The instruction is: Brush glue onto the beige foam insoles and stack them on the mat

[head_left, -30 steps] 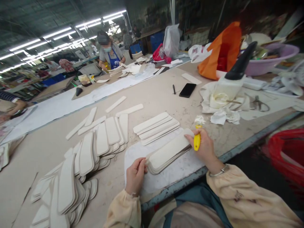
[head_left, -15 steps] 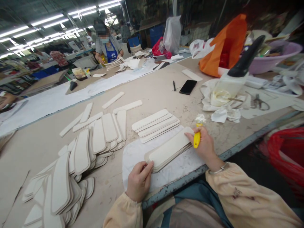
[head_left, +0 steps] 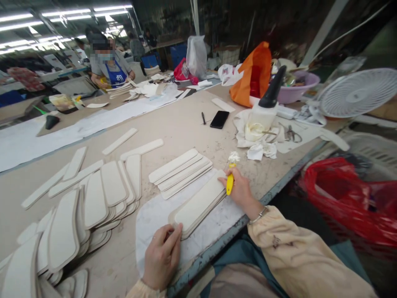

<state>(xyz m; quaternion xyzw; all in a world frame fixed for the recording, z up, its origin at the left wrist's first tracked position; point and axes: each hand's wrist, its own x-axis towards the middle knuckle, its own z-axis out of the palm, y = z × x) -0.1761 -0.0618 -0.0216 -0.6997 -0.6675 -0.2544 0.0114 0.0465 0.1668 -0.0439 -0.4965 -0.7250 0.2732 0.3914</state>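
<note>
In front of me, a small stack of pale, round-cornered strips [head_left: 200,203] lies slanted on a white sheet [head_left: 149,225]. My left hand [head_left: 163,254] is closed, its thumb and forefinger pinching the near left corner of that stack. A brush with a yellow handle [head_left: 230,184] and a white, paste-covered head is held in my right hand [head_left: 242,190], whose fingertips also touch the stack's far right end. Just beyond lies a second group of strips [head_left: 178,171], overlapping in a fan. To the left spreads a large heap of similar strips [head_left: 63,225].
Farther back are a black phone [head_left: 219,119], a white container of paste [head_left: 262,118], scissors [head_left: 291,134] and an orange bag [head_left: 251,76]. A fan [head_left: 356,95] and a red plastic bag [head_left: 338,198] are at right. A person in a blue apron [head_left: 114,74] works across the table.
My view has turned to the right, bringing the fan into sight. Both hands keep their places on the stack, and the brush stays in my right hand.
</note>
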